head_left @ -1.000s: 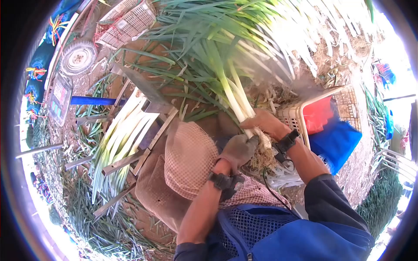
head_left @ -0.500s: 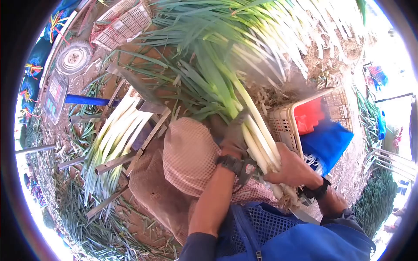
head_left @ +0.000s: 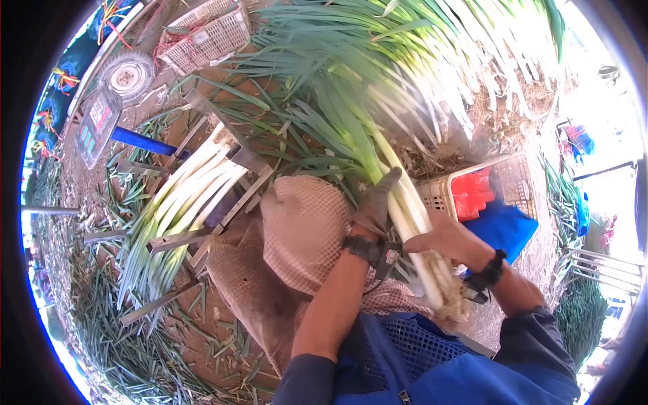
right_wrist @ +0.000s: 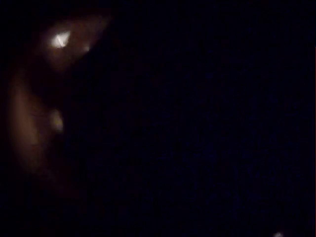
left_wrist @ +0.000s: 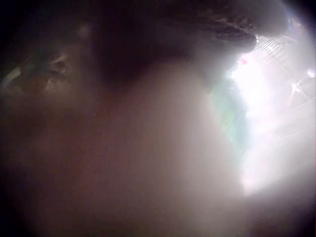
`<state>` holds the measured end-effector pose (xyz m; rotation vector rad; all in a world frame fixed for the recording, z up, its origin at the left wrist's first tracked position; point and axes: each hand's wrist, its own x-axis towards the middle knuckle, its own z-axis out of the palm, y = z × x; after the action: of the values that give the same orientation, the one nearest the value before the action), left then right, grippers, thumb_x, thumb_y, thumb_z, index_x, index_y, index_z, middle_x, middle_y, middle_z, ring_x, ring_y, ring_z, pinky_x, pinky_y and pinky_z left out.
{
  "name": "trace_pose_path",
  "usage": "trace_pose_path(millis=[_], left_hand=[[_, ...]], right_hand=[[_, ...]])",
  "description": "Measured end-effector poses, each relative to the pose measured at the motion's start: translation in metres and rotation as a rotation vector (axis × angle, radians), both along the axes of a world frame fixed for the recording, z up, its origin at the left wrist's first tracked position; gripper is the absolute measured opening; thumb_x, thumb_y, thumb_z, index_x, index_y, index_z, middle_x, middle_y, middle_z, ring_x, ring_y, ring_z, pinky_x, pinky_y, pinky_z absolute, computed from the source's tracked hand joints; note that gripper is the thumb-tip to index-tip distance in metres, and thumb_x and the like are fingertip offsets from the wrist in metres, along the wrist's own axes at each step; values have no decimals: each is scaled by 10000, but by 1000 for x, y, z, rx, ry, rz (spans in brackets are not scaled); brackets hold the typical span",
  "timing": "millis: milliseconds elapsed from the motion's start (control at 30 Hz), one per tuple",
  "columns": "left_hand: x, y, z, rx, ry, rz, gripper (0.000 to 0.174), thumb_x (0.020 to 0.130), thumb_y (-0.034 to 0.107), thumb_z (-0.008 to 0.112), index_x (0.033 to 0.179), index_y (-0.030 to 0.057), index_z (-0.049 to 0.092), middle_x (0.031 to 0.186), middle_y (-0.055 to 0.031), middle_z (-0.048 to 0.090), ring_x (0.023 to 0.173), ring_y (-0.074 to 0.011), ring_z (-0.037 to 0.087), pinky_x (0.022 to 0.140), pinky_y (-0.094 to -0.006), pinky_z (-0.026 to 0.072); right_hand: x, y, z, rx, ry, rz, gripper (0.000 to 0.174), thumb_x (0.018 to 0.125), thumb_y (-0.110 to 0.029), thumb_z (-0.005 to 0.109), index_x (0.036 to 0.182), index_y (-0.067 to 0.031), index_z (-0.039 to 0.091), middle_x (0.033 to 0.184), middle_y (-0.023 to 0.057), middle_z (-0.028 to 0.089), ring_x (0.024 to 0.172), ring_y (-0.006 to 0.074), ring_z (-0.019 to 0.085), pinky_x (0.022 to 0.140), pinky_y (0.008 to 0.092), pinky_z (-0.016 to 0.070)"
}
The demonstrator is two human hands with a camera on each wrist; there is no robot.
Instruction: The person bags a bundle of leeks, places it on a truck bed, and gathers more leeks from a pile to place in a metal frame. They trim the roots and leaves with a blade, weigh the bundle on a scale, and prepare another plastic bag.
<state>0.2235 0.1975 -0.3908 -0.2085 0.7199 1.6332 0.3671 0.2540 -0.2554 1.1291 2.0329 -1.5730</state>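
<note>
A bunch of long green onions (head_left: pixel 408 206) slants across the lap in the head view, leaves up and away, white ends and roots toward the body. My left hand (head_left: pixel 375 208), in a dirty glove, grips the bunch where green turns to white. Lower down, my bare right hand (head_left: pixel 451 241) holds the white stalks, its thumb across them, just above the roots (head_left: pixel 456 312). Skin or cloth blurs most of the left wrist view, and the right wrist view is nearly black.
A large pile of green onions (head_left: pixel 432 40) lies ahead. At left, a metal rack (head_left: pixel 182 241) holds another bunch beside a scale (head_left: pixel 98 125). A plastic crate (head_left: pixel 437 192) with red and blue bags stands at right. Mesh cloth (head_left: pixel 304 223) covers my knees.
My left hand has shifted from the root end up the stalks. The right hand and the root end have come down toward the body, and the stalks now lie closer together.
</note>
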Motion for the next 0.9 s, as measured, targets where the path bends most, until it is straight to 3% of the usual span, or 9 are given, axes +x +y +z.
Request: trace_pose_path(millis=[133, 200, 300, 400, 533, 633, 667, 767, 900], left_hand=[[-7, 6, 33, 146, -112, 230, 325, 967, 350, 720, 1137, 92, 619, 895, -60, 666, 757, -217, 683, 715, -383, 620], [-1, 5, 36, 232, -119, 180, 307, 963, 337, 719, 1116, 91, 617, 907, -63, 669, 758, -222, 685, 712, -384, 621], [2, 0, 24, 295, -133, 107, 274, 950, 301, 716, 1095, 92, 615, 916, -69, 674, 760, -231, 688, 710, -391, 620], [3, -2, 19, 276, -189, 100, 257, 933, 264, 711, 1095, 90, 615, 905, -74, 677, 759, -238, 689, 707, -400, 618], [-5, -5, 27, 337, -233, 79, 264, 917, 250, 716, 1096, 84, 615, 901, -80, 679, 766, -238, 689, 712, -402, 617], [-10, -14, 41, 396, -280, 74, 286, 913, 244, 715, 1123, 77, 616, 923, -84, 684, 767, -239, 688, 717, -406, 615], [-9, -14, 43, 405, -226, 119, 301, 924, 257, 710, 1145, 76, 616, 945, -83, 686, 789, -238, 688, 736, -408, 613], [-1, -12, 53, 430, -168, 254, 358, 957, 305, 693, 1219, 76, 609, 1013, -77, 688, 864, -238, 689, 797, -412, 607], [-13, -18, 58, 567, -241, 324, 535, 990, 456, 655, 1359, 77, 571, 1197, -84, 682, 1071, -257, 675, 946, -429, 577]], right_hand=[[23, -10, 49, 30, 19, 86, 722, 775, -316, 856, 1325, 25, 537, 1116, 116, 667, 991, 167, 627, 868, 324, 532], [37, -19, 52, 37, 93, 111, 841, 782, -324, 863, 1419, 28, 442, 1208, 133, 639, 1022, 161, 605, 886, 328, 526], [40, -19, 54, 59, -7, 191, 723, 868, -309, 809, 1414, 21, 468, 1175, 149, 670, 1002, 186, 658, 864, 333, 555], [54, -21, 34, -497, 38, -308, 568, 970, -310, 707, 1382, 26, 508, 1097, 158, 709, 928, 231, 723, 816, 341, 597], [37, -48, 34, -707, 158, -563, 489, 987, -331, 661, 1275, 54, 577, 966, 166, 732, 811, 247, 747, 716, 345, 624], [32, -50, 14, -741, 204, -507, 438, 938, -298, 693, 1211, 33, 605, 904, 147, 723, 741, 216, 730, 657, 333, 611], [34, -50, 26, -680, 145, -520, 451, 883, -223, 722, 1222, 23, 554, 864, 133, 640, 624, 277, 631, 645, 395, 572], [44, -44, 58, -519, 119, -339, 396, 886, -272, 727, 1144, 11, 628, 861, 89, 706, 673, 179, 691, 606, 304, 565], [61, -44, 109, -160, 10, -6, 456, 842, -276, 802, 1160, 10, 642, 914, 72, 711, 829, 137, 676, 737, 297, 546]])
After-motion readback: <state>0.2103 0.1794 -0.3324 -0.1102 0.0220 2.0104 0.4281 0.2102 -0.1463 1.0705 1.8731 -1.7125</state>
